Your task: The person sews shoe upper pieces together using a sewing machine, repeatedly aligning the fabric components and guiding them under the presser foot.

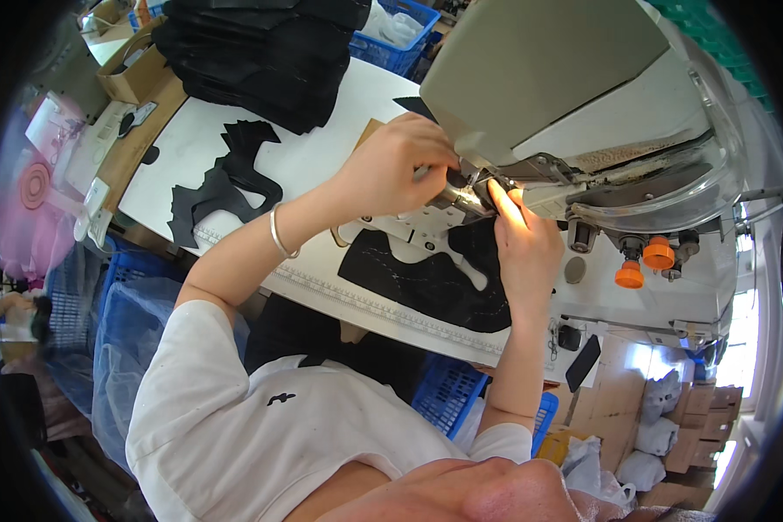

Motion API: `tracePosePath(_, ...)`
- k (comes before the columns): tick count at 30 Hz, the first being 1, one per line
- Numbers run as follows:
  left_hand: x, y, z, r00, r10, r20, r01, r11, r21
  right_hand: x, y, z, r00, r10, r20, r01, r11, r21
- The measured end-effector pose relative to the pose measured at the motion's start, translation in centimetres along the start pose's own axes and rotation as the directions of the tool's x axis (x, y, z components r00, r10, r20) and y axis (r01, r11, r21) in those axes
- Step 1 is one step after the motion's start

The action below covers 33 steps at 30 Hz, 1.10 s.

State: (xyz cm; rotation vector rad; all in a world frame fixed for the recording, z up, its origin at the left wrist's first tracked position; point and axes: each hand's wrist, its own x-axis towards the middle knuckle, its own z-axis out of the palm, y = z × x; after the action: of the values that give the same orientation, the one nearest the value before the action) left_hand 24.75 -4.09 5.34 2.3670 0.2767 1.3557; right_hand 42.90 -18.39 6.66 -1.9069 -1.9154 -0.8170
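Beside the needle area of a sewing machine (539, 78), both of my hands are raised over its bed. My left hand (400, 165), a bracelet on its wrist, is closed, its curled fingertips against the lit metal parts; whatever they grip is hidden. My right hand (528, 248) points up to the same spot, thumb and finger pinching dark material under the lamp. This seems to belong to the black cut piece (418, 287), which curves across the bed below my hands and partly passes behind my right hand. Pale stitch-like lines run along it.
Another black cut piece (226, 183) with jagged ends lies left on the white table (313, 161). Behind it rises a stack of black pieces (261, 52). A ruler strip (357, 300) follows the near edge. Orange knobs (659, 253) project at right, and a blue crate (448, 396) stands below.
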Motion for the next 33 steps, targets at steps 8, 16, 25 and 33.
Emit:
tracePosePath(8,5.8,-5.1,2.1,0.915,0.013,0.404,0.09,0.968,-0.234,-0.1,0.2,0.1,0.999,0.041,-0.018,-0.039,0.997,0.073)
tracePosePath(16,-2.5,1.6,1.2,0.782,-0.602,-0.162,0.336,0.626,-0.704,-6.5,-6.2,2.4,0.88,0.469,0.081,-0.277,0.368,0.888)
tracePosePath(25,-12.7,9.1,-10.3,0.814,-0.204,0.544,0.451,0.811,-0.371,-1.4,-8.8,3.7,0.708,-0.003,0.706,-0.611,-0.505,0.61)
tracePosePath(33,-10.2,-0.5,-11.0,0.606,-0.781,0.154,0.697,0.427,-0.575,-1.1,-9.2,5.2,0.738,0.061,0.672,-0.591,-0.422,0.688)
